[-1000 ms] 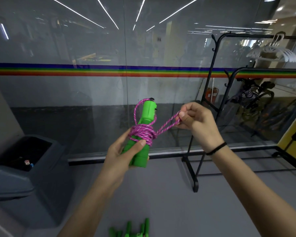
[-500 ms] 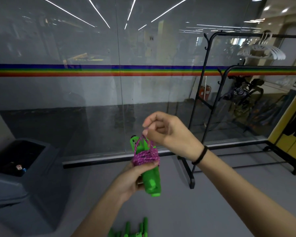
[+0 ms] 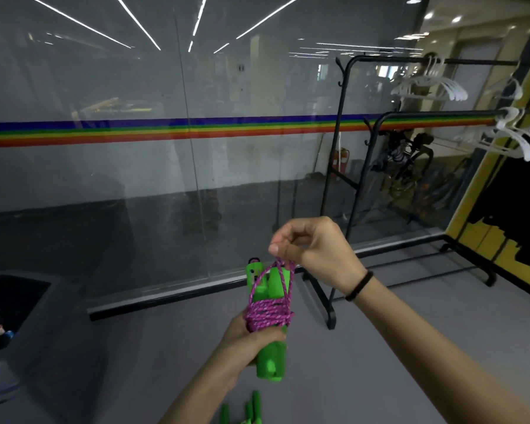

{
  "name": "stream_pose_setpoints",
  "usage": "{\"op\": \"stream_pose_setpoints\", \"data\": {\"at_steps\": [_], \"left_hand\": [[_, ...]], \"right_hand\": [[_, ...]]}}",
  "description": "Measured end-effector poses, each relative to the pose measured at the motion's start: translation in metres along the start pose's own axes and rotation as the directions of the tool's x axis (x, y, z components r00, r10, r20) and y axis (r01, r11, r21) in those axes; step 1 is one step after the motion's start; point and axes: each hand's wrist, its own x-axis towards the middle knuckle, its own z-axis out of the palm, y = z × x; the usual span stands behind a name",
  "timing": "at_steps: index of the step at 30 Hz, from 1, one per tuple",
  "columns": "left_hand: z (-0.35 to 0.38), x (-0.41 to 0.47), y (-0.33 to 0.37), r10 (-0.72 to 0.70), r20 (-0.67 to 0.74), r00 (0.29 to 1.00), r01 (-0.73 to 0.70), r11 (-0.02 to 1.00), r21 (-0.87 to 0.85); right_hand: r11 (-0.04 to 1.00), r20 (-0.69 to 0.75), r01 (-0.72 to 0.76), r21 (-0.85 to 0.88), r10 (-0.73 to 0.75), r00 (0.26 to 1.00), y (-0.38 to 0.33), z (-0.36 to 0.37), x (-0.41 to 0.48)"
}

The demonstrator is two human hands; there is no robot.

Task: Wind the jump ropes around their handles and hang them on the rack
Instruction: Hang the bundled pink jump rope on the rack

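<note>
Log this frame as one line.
left hand: grips green handles | right hand: pinches pink rope loop above wraps | rack: not reached

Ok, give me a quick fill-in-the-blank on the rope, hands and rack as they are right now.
1. The left hand grips the ____ handles.
2. The rope wound round them is ____.
3. The right hand pinches a ____ of rope above the handles.
4. The rack stands to the person's ____.

Missing: green; purple; loop; right

grey bin [image 3: 28, 316], white hangers [image 3: 432, 87], rainbow stripe [image 3: 166, 130]
</note>
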Motion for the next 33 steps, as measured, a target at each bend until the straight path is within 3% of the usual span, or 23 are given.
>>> {"op": "stream_pose_setpoints", "data": {"at_steps": [7, 15, 20, 24, 33], "left_hand": [[0.016, 0.029, -0.001, -0.135, 0.122, 0.983, 0.161, 0.955, -0.249], [0.019, 0.065, 0.004, -0.220, 0.161, 0.962, 0.257, 0.928, -0.269], [0.030, 0.099, 0.010, -0.215, 0.205, 0.955, 0.252, 0.952, -0.174], [0.042, 0.138, 0.015, -0.215, 0.187, 0.958, 0.214, 0.977, 0.027], [0.082, 0.306, 0.052, -0.144, -0.024, 0.989, 0.142, 0.920, 0.366]], "right_hand": [[0.999, -0.029, -0.032, -0.033, 0.031, 0.999, 0.011, -0.005, 0.005], [0.997, -0.085, -0.053, -0.053, 0.049, 0.995, 0.032, -0.024, 0.028], [0.996, -0.074, -0.069, -0.049, 0.065, 0.995, 0.059, -0.039, 0.052], [0.996, -0.080, -0.074, -0.051, 0.070, 0.994, 0.094, -0.055, 0.079], [0.999, -0.077, -0.015, -0.035, 0.012, 0.997, 0.205, -0.132, 0.195]]}}
